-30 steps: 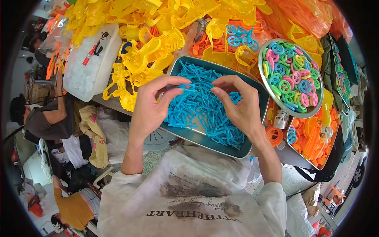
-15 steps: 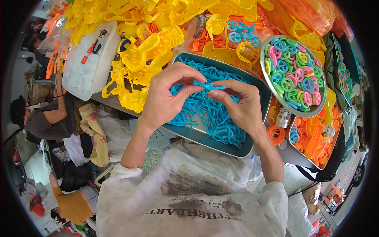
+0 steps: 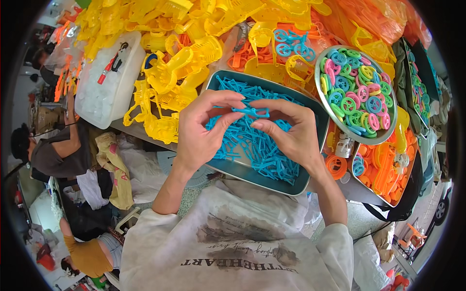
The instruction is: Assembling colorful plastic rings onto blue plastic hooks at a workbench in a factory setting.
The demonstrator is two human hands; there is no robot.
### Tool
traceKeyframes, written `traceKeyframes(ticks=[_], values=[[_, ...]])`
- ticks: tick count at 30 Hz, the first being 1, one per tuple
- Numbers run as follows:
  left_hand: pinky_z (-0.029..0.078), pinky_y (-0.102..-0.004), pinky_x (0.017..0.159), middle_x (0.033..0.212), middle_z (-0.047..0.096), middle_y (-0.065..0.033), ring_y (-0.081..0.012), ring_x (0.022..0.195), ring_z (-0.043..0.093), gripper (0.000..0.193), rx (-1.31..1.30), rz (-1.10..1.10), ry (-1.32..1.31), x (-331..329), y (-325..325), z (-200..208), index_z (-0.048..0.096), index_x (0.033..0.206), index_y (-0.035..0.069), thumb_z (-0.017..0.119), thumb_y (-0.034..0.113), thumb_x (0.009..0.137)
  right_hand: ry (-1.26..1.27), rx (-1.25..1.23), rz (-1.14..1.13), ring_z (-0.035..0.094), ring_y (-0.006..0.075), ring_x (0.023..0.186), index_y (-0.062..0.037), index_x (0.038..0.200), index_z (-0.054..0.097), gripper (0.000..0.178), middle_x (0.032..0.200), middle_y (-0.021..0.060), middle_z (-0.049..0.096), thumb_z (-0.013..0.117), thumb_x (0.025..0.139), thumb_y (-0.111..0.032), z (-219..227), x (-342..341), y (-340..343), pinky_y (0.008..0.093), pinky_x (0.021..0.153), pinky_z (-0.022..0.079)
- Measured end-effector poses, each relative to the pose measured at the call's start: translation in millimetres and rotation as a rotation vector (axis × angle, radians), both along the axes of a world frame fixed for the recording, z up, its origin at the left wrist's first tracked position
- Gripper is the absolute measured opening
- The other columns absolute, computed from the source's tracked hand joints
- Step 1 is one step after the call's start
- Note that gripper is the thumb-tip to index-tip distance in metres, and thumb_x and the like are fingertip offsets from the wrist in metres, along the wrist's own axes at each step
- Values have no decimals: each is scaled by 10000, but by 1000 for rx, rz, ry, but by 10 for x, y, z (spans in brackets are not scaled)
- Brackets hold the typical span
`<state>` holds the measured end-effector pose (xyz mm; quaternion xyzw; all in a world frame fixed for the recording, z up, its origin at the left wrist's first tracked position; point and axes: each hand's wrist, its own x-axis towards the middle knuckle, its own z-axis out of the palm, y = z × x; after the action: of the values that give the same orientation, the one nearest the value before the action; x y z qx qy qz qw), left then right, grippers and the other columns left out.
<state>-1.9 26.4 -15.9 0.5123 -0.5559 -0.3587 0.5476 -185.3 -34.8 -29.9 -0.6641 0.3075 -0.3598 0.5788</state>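
A small blue plastic part (image 3: 254, 113) is held up over a deep teal metal tray (image 3: 221, 167). My left hand (image 3: 201, 128) pinches its left end between thumb and fingers. The fingers of my right hand (image 3: 293, 133) are around its right side, the index finger along the top edge and the thumb just below. Below both hands, the tray holds a heap of loose blue plastic parts (image 3: 274, 162), slim and forked. My hands cover some of that heap.
A metal bowl (image 3: 319, 72) of colourful small wheels stands right of the tray, with a tray of orange parts (image 3: 386, 174) below it. Yellow plastic shells (image 3: 179, 72) pile up behind. A white tub (image 3: 109, 106) with cutters (image 3: 114, 63) stands left. Other people sit further left.
Both hands have come slightly lower with the blue part. The part has turned in my fingers, and my right thumb and index finger have moved further apart.
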Motion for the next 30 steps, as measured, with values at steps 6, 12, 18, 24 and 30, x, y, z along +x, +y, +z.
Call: traceKeyframes(ticks=[6,12,18,24,30], values=[[558,-273,800,1025,642,-96,-155,919,656,260,-16,12,-20,-122,-43,79,604,1093,-31,635,-93,841,22,-369,-141,685,190,851,-14,1028,666,326,947,84,708,768,722,33,-15,-32,-101,292,756,548],[520,-306,772,1052,628,-78,-166,902,619,251,62,62,44,-228,-32,-68,627,1069,21,698,29,828,-236,-865,-308,698,240,736,2,945,597,261,886,182,678,719,744,115,-40,-139,-146,290,571,567],[426,-405,907,1072,599,-52,-271,1061,531,167,-92,-457,-744,-419,259,-194,677,903,55,707,72,740,-327,-878,-504,630,196,530,-26,1016,460,229,810,182,608,638,921,-133,-58,-270,-155,298,447,549],[450,-393,831,998,588,-69,-268,932,556,200,166,-339,-1018,-102,434,129,682,917,60,714,18,724,-458,-746,-575,581,160,460,-55,1071,431,315,827,172,600,598,939,-287,-36,-276,-140,308,415,530],[472,-372,770,986,592,-85,-271,889,567,227,147,-167,-878,-178,312,170,685,965,48,686,-27,750,-529,-715,-628,554,159,439,-63,1094,408,296,857,157,609,562,965,-281,-38,-247,-141,311,386,501]])
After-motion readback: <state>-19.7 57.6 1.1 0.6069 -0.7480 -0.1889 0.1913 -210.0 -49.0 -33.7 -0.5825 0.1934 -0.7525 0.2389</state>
